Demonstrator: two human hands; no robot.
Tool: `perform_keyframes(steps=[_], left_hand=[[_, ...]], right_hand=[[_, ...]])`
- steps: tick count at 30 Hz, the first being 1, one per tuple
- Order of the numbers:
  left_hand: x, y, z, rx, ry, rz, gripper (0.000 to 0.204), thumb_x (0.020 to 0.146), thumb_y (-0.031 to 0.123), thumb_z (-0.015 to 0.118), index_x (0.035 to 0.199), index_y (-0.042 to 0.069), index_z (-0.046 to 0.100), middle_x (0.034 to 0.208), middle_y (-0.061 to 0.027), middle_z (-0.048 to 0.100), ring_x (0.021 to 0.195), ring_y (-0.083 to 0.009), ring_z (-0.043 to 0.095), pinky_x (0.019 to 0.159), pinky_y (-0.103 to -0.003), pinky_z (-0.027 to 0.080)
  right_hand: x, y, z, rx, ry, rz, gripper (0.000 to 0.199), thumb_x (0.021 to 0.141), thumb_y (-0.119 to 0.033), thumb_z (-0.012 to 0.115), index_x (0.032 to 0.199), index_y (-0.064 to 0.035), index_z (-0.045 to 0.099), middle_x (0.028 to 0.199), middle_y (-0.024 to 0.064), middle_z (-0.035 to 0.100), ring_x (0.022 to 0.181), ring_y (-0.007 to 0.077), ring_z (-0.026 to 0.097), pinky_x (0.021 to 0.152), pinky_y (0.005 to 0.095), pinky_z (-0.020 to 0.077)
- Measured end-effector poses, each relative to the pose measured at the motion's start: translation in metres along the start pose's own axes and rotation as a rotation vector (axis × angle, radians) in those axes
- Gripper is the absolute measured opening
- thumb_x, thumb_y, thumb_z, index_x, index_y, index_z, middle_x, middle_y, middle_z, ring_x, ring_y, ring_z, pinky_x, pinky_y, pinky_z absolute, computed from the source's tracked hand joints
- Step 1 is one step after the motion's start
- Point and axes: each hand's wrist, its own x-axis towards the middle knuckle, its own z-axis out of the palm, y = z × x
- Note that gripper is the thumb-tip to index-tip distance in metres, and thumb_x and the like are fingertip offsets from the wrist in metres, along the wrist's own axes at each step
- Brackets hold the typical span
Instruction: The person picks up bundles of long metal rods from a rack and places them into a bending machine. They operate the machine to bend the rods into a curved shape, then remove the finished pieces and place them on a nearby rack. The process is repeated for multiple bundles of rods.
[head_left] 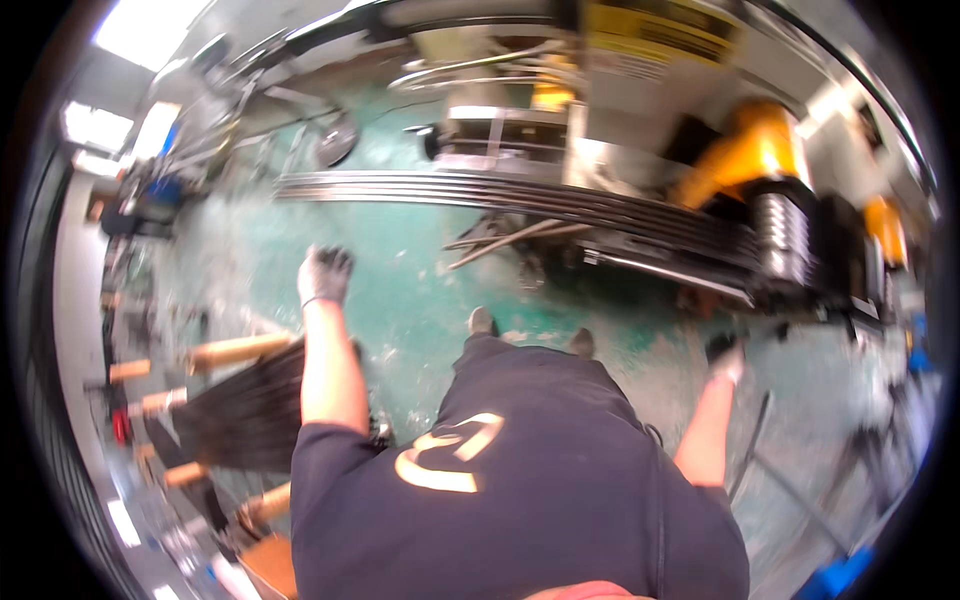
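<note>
My left hand (326, 276), in a pale glove with dark fingers, is held out over the green floor at the left. Its fingers look curled in, and nothing shows in them. Out to the right, my right hand (727, 360) wears a similar glove. Blur and its small size hide how its fingers lie. The nearest thing beyond it is the dark end of a machine (780, 245) with a ribbed metal cylinder. Ahead of me, a bundle of long metal bars (500, 188) lies across the machine's front. Neither hand touches it.
A dark slatted stack (245, 410) with wooden rollers (240, 350) stands at my left. Thin rods (505, 243) jut out below the bars. A round metal disc base (337, 140) stands farther off. Metal frame legs (800, 490) are at the right, near a blue object (838, 575).
</note>
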Motion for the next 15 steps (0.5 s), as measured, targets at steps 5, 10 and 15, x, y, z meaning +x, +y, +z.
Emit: perform_keyframes(steps=[5, 10, 15], left_hand=[[0.024, 0.038, -0.031, -0.042, 0.153, 0.102, 0.050, 0.098, 0.040, 0.044, 0.123, -0.003, 0.041, 0.130, -0.0221, 0.043, 0.114, -0.0379, 0.047, 0.101, -0.054, 0.039], [0.109, 0.103, -0.071, -0.057, 0.144, 0.087, 0.043, 0.097, 0.040, 0.046, 0.111, -0.001, 0.045, 0.116, -0.0197, 0.051, 0.105, -0.0360, 0.051, 0.096, -0.053, 0.042], [0.190, 0.158, -0.073, 0.119, 0.103, 0.042, 0.038, 0.096, 0.041, 0.048, 0.104, 0.003, 0.049, 0.100, -0.0160, 0.058, 0.087, -0.0317, 0.058, 0.082, -0.048, 0.049]], right_hand=[[-0.031, 0.060, -0.080, -0.414, 0.314, -0.050, 0.060, 0.089, -0.056, 0.053, 0.128, -0.0106, 0.049, 0.109, 0.0044, 0.057, 0.095, 0.0223, 0.051, 0.088, 0.0388, 0.0403], [-0.148, 0.215, 0.059, -1.061, 0.727, -0.122, 0.073, 0.087, -0.060, 0.054, 0.137, -0.0077, 0.040, 0.109, 0.0106, 0.057, 0.092, 0.0266, 0.055, 0.083, 0.0417, 0.0437], [-0.201, 0.294, 0.056, -1.052, 0.808, -0.112, 0.072, 0.088, -0.056, 0.054, 0.137, -0.0056, 0.037, 0.110, 0.0139, 0.057, 0.086, 0.0275, 0.058, 0.071, 0.0392, 0.0490]])
